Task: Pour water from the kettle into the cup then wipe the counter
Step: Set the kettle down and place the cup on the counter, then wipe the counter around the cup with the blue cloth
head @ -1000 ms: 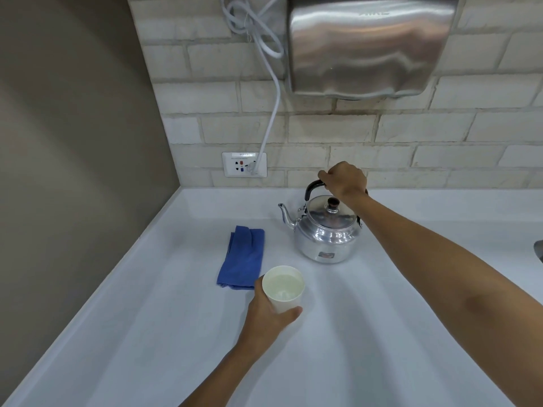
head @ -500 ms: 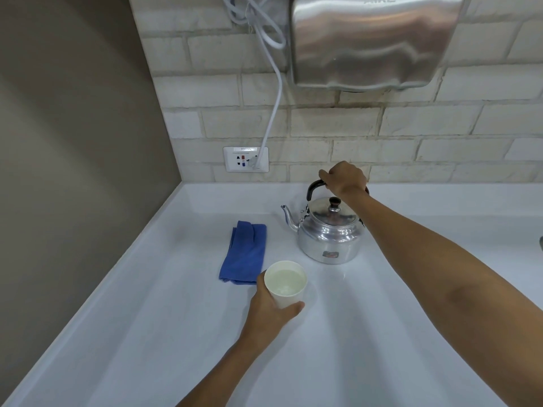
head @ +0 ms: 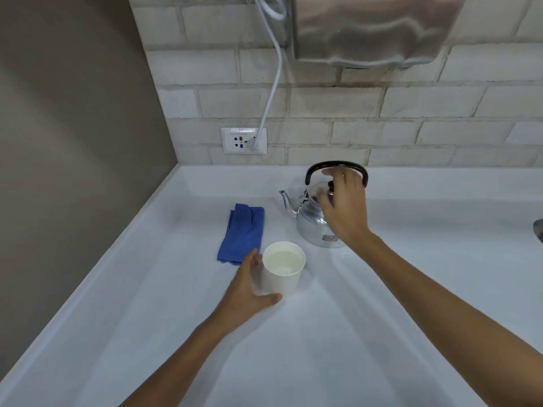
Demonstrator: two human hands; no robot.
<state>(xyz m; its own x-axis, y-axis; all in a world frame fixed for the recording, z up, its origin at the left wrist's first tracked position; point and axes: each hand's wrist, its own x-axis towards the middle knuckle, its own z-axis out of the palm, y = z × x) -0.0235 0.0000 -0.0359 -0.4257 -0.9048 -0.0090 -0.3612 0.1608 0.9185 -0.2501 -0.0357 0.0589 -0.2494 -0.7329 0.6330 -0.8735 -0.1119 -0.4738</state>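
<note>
A shiny metal kettle with a black handle stands upright on the white counter, its spout pointing left. My right hand hovers in front of its lid just below the handle, fingers apart, holding nothing. A white paper cup with water in it stands in front of the kettle. My left hand wraps around the cup's left side, thumb at its base. A folded blue cloth lies just left of the cup and kettle.
A brown wall closes off the left side and a brick wall the back. A wall socket with a white cord plugged in sits above the counter. A steel hand dryer hangs overhead. A metal edge shows at far right.
My right hand has let go of the kettle's handle and dropped in front of the lid. The kettle, cup and left hand stay put; the view has tilted down.
</note>
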